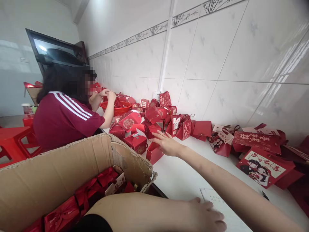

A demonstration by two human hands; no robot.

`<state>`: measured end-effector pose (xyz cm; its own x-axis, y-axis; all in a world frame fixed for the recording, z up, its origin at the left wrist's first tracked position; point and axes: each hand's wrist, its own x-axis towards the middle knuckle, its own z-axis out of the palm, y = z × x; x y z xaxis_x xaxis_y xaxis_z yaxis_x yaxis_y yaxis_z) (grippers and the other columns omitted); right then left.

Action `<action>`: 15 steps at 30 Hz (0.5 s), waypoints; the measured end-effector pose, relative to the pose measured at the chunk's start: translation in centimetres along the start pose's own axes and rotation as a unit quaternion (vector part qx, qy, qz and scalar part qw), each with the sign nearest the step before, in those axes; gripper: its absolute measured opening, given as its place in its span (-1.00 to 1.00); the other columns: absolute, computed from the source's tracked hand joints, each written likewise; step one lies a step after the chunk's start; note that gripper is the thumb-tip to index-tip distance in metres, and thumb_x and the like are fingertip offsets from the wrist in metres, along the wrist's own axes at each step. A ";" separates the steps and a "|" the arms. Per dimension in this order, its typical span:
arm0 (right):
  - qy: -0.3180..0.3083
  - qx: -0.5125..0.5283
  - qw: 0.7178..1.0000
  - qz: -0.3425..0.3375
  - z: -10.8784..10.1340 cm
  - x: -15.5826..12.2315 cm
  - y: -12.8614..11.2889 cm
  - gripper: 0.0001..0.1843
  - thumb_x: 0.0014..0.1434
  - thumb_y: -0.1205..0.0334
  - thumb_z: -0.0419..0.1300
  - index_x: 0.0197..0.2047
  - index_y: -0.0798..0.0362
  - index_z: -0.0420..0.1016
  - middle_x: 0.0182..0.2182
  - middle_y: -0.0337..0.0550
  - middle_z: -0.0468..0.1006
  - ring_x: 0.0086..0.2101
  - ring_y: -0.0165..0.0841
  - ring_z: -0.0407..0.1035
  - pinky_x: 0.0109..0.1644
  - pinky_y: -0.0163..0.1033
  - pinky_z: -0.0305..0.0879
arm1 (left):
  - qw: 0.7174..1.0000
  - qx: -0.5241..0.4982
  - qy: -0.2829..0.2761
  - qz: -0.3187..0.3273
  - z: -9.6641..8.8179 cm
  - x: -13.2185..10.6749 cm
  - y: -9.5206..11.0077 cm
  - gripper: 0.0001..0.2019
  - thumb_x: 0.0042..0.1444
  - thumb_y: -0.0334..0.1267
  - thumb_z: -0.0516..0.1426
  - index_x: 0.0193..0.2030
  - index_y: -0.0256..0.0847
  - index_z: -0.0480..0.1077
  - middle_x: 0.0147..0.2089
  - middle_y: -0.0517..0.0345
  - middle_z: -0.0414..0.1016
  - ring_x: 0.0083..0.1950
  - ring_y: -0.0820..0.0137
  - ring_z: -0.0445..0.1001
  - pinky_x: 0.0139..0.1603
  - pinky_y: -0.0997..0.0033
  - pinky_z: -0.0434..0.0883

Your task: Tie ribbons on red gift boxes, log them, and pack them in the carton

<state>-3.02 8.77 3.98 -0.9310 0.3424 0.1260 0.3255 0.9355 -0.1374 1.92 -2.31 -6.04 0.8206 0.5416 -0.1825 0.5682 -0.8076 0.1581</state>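
Observation:
My right hand (169, 144) reaches in from the lower right with its fingers stretched out and spread. It is over the front of the pile, nearest to a red paper box (154, 154) just below the fingers; whether they touch I cannot tell. Beside that box stands a red gift box with a rounded flap and gold print (136, 142). My left hand (205, 215) lies low on the white table, fingers apart and slightly blurred, next to a sheet of paper with handwriting (213, 197). I see nothing held in either hand.
A torn-edged cardboard carton (79, 154) with red boxes inside stands at the left. Beyond it, a person in a maroon shirt (65, 119) works near an orange-red basin (118, 109). More red boxes (264, 166) lie at the right, along the tiled wall (205, 61).

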 end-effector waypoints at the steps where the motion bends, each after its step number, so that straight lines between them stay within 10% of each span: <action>1: 0.020 0.021 1.000 0.008 0.2 0.2 0.2 -0.38 -0.08 0.64 0.10 0.04 -0.03 0.32 0.20 -0.03 0.15 0.23 -0.05 -0.12 0.21 0.25 -0.16 | 1.000 -0.007 -0.002 -0.001 -0.1 0.0 0.0 -0.55 0.15 -0.21 -0.09 0.15 -0.37 0.23 0.29 0.00 0.13 0.27 0.02 0.07 -0.01 -0.04 0.29; 9: 0.230 0.195 0.941 0.155 -0.1 -1.8 5.0 -0.78 0.12 0.21 0.15 -0.17 0.04 0.23 -0.17 -0.06 0.40 -0.14 -0.21 0.35 -0.12 -0.10 0.36 | 1.000 0.009 0.004 0.025 -0.5 -0.4 -0.1 -0.57 0.18 -0.25 -0.13 0.13 -0.37 0.24 0.28 0.01 0.13 0.25 0.04 0.09 -0.02 -0.01 0.31; 15: 0.321 0.277 0.875 0.235 3.3 -3.4 4.9 -0.57 0.18 -0.13 -0.06 -0.09 0.04 0.14 -0.25 -0.06 0.41 -0.33 -0.27 0.40 -0.35 -0.17 0.41 | 1.000 -0.001 -0.005 0.003 -0.2 -0.2 -0.1 -0.55 0.21 -0.20 -0.14 0.17 -0.36 0.22 0.30 -0.01 0.12 0.28 0.03 0.06 0.03 -0.07 0.27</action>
<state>1.26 11.93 -0.34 -0.3742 0.8219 0.4296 0.3516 0.5543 -0.7544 1.77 -2.28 -5.78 0.8229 0.5351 -0.1911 0.5640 -0.8099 0.1611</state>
